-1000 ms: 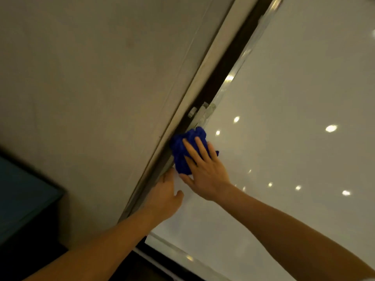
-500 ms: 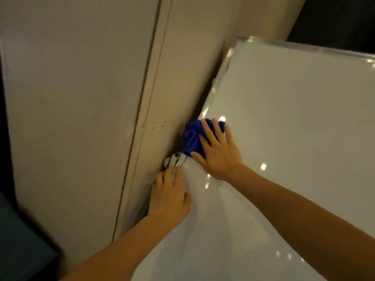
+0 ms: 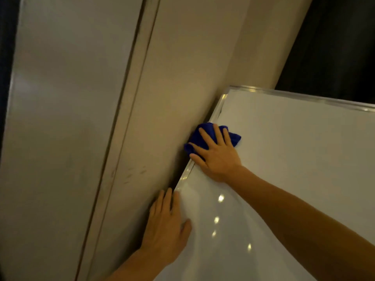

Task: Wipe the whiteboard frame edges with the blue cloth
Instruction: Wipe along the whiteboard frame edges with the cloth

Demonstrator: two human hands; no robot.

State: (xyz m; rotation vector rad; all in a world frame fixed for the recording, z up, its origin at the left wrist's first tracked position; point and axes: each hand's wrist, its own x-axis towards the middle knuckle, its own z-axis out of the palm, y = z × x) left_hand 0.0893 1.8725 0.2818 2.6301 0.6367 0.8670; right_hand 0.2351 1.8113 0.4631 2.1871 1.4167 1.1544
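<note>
A glossy whiteboard [image 3: 294, 159] fills the right of the head view, with a silver metal frame [image 3: 217, 110] along its left and top edges. My right hand [image 3: 218, 157] presses a bunched blue cloth [image 3: 205, 134] flat against the left frame edge, fingers spread over the cloth. Lower down, my left hand [image 3: 166, 226] lies on the same left edge, fingers together over the frame and thumb on the board face. The frame under both hands is hidden.
A beige wall panel [image 3: 172, 98] runs right beside the board's left edge, with a narrow dark gap between them. A grey panel [image 3: 60, 118] with a vertical seam stands further left. A dark opening [image 3: 334, 47] lies above the board's top edge.
My right hand has slid the blue cloth up along the left frame edge, toward the top corner. The left hand has stayed on the edge below it. The view has tilted upward.
</note>
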